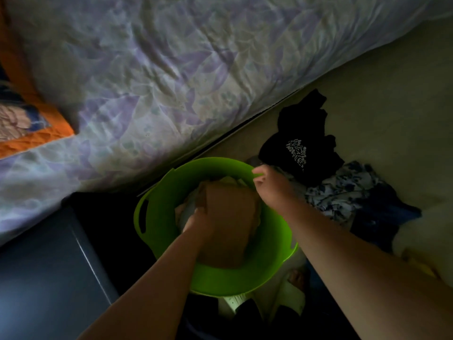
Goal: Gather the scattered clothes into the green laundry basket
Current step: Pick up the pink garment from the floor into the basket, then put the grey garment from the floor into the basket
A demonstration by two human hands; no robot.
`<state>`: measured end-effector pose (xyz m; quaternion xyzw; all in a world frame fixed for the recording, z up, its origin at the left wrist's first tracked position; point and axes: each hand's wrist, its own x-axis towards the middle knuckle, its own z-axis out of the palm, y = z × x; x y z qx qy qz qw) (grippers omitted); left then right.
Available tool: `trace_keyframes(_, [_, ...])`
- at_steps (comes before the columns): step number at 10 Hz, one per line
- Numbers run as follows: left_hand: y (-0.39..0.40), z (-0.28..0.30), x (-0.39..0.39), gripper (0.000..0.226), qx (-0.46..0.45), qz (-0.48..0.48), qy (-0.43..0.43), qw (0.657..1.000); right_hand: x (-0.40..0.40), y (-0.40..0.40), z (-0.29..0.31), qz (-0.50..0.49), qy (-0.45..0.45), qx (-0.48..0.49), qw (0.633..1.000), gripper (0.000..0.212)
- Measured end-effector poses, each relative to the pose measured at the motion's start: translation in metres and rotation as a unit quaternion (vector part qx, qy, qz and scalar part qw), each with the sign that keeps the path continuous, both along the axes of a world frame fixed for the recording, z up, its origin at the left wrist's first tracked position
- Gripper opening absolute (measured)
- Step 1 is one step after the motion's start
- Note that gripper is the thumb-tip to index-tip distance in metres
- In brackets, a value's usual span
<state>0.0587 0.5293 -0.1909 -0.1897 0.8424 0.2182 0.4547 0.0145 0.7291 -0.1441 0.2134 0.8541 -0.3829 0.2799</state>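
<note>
A round green laundry basket (159,204) stands on the floor beside the bed. Inside it lies a brown garment (230,224) over some paler cloth. My left hand (199,222) is down in the basket, gripping the brown garment at its left edge. At the basket's far right rim, my right hand (268,184) is closed on the edge of a black garment with white print (299,143). That black garment lies on the floor to the right of the basket. A blue and white floral garment (340,190) and a dark blue one (382,214) lie just beyond my right forearm.
The bed with a lilac leaf-patterned cover (171,69) fills the top and left. An orange-bordered pillow (29,123) lies at its left edge. A dark cabinet (49,278) stands at the lower left. Something pale (426,231) lies at the right edge.
</note>
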Motion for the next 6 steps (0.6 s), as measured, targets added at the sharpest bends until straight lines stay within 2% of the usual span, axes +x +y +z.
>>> trace_keyframes(1, [0.02,0.011,-0.013,0.048,0.016,-0.035,0.02,0.999,0.0,0.011,-0.006,0.006,0.032,-0.015,0.999,0.032])
trace_keyframes(2, [0.062,0.037,-0.034,0.038,0.041,-0.055,0.072,0.995,0.0,0.028,-0.021,-0.044,0.032,-0.018,0.998,0.028])
trace_keyframes(3, [0.093,0.04,-0.051,0.035,0.072,-0.035,0.126,0.989,-0.002,0.046,-0.034,-0.08,0.042,-0.04,0.995,0.031])
trace_keyframes(4, [0.135,0.035,-0.073,0.032,0.103,-0.023,0.188,0.977,-0.007,0.078,-0.055,-0.111,0.048,-0.048,0.991,0.035])
trace_keyframes(5, [0.168,0.016,-0.099,0.026,0.083,-0.071,0.27,0.957,-0.01,0.115,-0.084,-0.117,0.018,-0.023,0.993,0.034])
trace_keyframes(6, [0.19,-0.008,-0.121,0.026,0.059,-0.142,0.287,0.946,-0.007,0.152,-0.121,-0.096,-0.025,0.023,0.995,0.031])
